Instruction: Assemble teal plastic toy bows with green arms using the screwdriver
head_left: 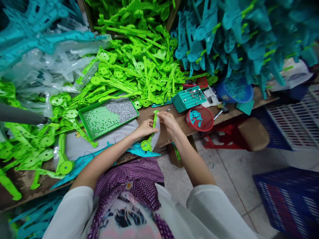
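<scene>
My left hand (pixel 146 127) and my right hand (pixel 168 121) both grip one long green plastic part (pixel 151 137) with a round disc at its lower end. A clear plastic piece lies against its right side. The part stands nearly upright over the front edge of the wooden table (pixel 161 111). Both hands have their fingers closed around the upper stretch of the part. A teal plastic part (pixel 139 151) lies on the table edge just under my left hand.
A green tray (pixel 108 116) with small metal bits sits left of my hands. A big heap of green parts (pixel 139 66) fills the back. Teal parts (pixel 236 36) pile at right. A teal basket (pixel 189 98), a red round basket (pixel 199 119), a blue bowl (pixel 234 91) and blue crates (pixel 291 199) stand to the right.
</scene>
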Tool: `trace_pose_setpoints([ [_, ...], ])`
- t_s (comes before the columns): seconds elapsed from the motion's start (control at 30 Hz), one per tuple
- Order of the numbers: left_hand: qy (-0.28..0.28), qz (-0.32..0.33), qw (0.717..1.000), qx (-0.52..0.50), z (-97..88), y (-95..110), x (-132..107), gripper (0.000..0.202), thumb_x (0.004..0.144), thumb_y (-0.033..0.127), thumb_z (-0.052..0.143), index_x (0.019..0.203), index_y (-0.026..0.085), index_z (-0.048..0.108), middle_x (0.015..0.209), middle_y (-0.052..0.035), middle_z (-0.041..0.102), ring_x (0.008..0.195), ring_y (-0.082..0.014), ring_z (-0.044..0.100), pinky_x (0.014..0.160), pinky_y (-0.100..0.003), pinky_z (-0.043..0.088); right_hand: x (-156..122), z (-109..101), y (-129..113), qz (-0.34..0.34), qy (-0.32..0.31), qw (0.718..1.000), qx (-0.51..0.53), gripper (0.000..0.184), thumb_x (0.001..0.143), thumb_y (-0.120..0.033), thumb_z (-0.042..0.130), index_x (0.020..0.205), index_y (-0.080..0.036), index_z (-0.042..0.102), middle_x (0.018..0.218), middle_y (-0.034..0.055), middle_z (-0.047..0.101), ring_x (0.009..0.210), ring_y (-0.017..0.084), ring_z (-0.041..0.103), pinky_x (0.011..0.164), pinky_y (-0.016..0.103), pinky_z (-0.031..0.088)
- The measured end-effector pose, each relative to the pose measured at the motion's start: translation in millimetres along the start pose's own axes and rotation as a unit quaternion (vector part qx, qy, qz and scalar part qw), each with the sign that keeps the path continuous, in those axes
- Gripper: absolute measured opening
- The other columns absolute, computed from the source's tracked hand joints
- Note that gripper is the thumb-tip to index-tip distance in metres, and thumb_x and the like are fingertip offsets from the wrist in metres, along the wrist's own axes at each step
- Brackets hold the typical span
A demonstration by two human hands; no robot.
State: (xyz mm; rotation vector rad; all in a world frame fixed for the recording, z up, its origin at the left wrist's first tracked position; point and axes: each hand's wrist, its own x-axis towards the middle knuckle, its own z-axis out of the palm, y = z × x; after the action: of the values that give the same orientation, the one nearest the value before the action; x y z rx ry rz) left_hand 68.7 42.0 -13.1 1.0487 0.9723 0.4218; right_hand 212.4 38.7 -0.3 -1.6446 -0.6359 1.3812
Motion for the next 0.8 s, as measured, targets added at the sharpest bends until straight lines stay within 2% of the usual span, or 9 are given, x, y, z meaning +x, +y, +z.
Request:
trace_pose_setpoints([
  [0.23, 0.078, 0.015, 0.997, -0.013, 5.9, -2, 15, 0.029, 0.064, 0.024, 0.084, 0.080, 0.011, 0.064, 0.067, 0.0008, 0.062, 0.061, -0.0105, 0.056, 0.061, -0.022, 0.040, 3, 0, -1, -0.006, -0.005, 1.000, -0.029, 0.030, 0.055, -0.044, 0.076, 0.061, -0.020, 0.060, 0.062, -0.0016, 0.061, 0.064, 0.013, 0.056, 0.060, 0.024, 0.044],
  [0.4, 0.096, 0.016, 0.995, -0.036, 8.7, 10, 21, 0.025, 0.067, 0.027, 0.082, 0.076, 0.012, 0.064, 0.066, 0.0011, 0.063, 0.060, -0.0097, 0.055, 0.058, -0.021, 0.039, 5, -2, 1, -0.017, 0.006, 0.999, -0.041, 0.031, 0.052, -0.044, 0.077, 0.061, -0.019, 0.062, 0.074, 0.0010, 0.066, 0.071, 0.014, 0.057, 0.059, 0.025, 0.044],
  [0.6, 0.099, 0.000, 0.995, -0.028, 8.9, 16, 21, 0.021, 0.068, 0.024, 0.079, 0.068, 0.013, 0.062, 0.055, 0.0040, 0.057, 0.051, -0.0080, 0.048, 0.052, -0.021, 0.034, 4, -3, 2, -0.025, 0.002, 0.998, -0.054, 0.030, 0.053, -0.045, 0.078, 0.059, -0.018, 0.064, 0.063, -0.0003, 0.063, 0.060, 0.011, 0.053, 0.053, 0.023, 0.041],
  [0.7, 0.090, -0.003, 0.996, -0.011, 7.4, 17, 20, 0.016, 0.070, 0.020, 0.076, 0.067, 0.012, 0.062, 0.055, 0.0031, 0.058, 0.052, -0.0082, 0.050, 0.053, -0.021, 0.035, 5, -1, 3, -0.028, 0.005, 0.997, -0.066, 0.029, 0.055, -0.044, 0.077, 0.061, -0.018, 0.065, 0.062, -0.0003, 0.063, 0.056, 0.010, 0.050, 0.050, 0.023, 0.038],
  [0.8, 0.097, 0.009, 0.995, 0.009, 3.2, 17, 20, 0.017, 0.065, 0.019, 0.079, 0.073, 0.012, 0.065, 0.060, 0.0030, 0.061, 0.056, -0.0095, 0.054, 0.057, -0.021, 0.037, 7, 1, 4, -0.036, 0.017, 0.997, -0.072, 0.029, 0.055, -0.043, 0.076, 0.066, -0.018, 0.067, 0.064, -0.0005, 0.065, 0.056, 0.010, 0.050, 0.049, 0.023, 0.038],
])
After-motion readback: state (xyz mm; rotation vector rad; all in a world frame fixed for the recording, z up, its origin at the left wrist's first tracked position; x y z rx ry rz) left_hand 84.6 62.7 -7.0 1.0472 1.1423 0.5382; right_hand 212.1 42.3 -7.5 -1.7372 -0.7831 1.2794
